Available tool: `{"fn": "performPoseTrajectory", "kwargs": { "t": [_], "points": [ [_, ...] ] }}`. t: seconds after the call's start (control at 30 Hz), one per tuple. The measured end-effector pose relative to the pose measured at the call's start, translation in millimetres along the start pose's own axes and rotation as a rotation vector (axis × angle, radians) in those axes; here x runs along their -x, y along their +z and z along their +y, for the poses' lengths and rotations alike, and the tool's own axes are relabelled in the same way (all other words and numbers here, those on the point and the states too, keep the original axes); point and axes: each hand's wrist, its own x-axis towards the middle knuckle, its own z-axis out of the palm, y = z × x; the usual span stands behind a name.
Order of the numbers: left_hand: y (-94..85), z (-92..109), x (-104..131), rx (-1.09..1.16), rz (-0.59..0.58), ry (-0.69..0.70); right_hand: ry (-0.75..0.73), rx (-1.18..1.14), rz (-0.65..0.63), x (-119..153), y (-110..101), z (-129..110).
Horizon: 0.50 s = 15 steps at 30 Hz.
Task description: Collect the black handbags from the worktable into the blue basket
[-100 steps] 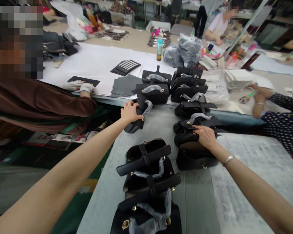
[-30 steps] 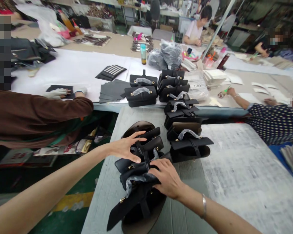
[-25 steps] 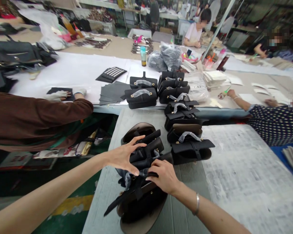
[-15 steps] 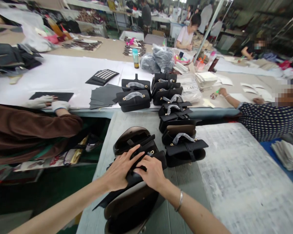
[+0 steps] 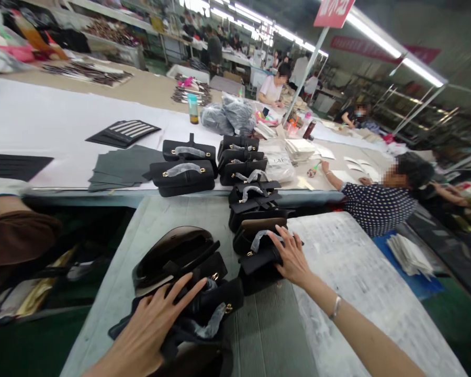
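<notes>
My left hand (image 5: 157, 317) lies over a black handbag (image 5: 220, 296) in the near left row, fingers spread and resting on it. Its handle is wrapped in clear film. Behind that hand stands an open handbag (image 5: 172, 256) showing a brown lining; another gapes in front, partly hidden by my wrist. My right hand (image 5: 294, 259), with a silver bracelet at the wrist, grips the right end of the flap of a second black handbag (image 5: 257, 272). The fingers are on top and the thumb is lower, partly covering the flap and handle.
More black handbags (image 5: 188, 175) line the far table edge beside dark flat pieces (image 5: 118, 167). A white-covered board (image 5: 337, 262) lies right. A co-worker's gloved hand (image 5: 3, 187) is at far left, and a person in a dotted shirt (image 5: 377, 207) works at right.
My right hand has left the near left handbags and moved right onto the flap of another handbag. My left hand stays over the left row. The view has swung right and upward.
</notes>
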Motion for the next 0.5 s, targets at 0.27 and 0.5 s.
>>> {"fn": "performPoseTrajectory", "kwargs": {
  "t": [0.27, 0.5],
  "points": [
    [18.3, -17.1, -1.8, 0.073, 0.039, -0.081, -0.145, 0.251, -0.068, -156.4, 12.5, 18.5],
    [34.5, -30.4, -4.2, 0.074, 0.038, -0.074, -0.239, 0.31, -0.208, -208.3, 46.1, 20.9]
  ]
}}
